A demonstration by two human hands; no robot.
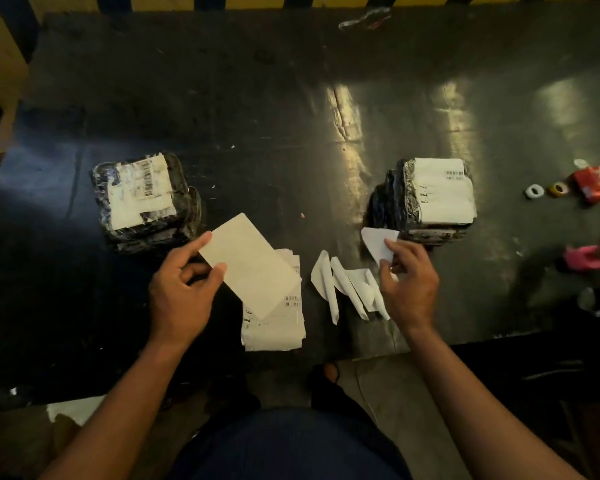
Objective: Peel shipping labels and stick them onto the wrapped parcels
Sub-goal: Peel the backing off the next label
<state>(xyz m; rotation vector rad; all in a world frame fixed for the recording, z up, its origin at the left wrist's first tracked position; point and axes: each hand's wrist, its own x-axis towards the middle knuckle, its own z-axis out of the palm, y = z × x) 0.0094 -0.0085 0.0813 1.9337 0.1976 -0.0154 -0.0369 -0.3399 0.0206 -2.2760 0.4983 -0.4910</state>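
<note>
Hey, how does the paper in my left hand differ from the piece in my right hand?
The sheet in the left hand is a large blank label, a flat rectangle held tilted over the label stack. The piece in the right hand is a smaller backing scrap, folded to a triangular point and held near the right parcel. Both are white paper pinched between fingertips above the table.

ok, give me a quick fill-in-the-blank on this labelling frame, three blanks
1. The left hand holds a ____ label.
2. The stack of labels lies between the two ____.
3. The right hand pinches a scrap of backing paper near the ____ parcel stack.

Missing: blank; hands; right
</note>
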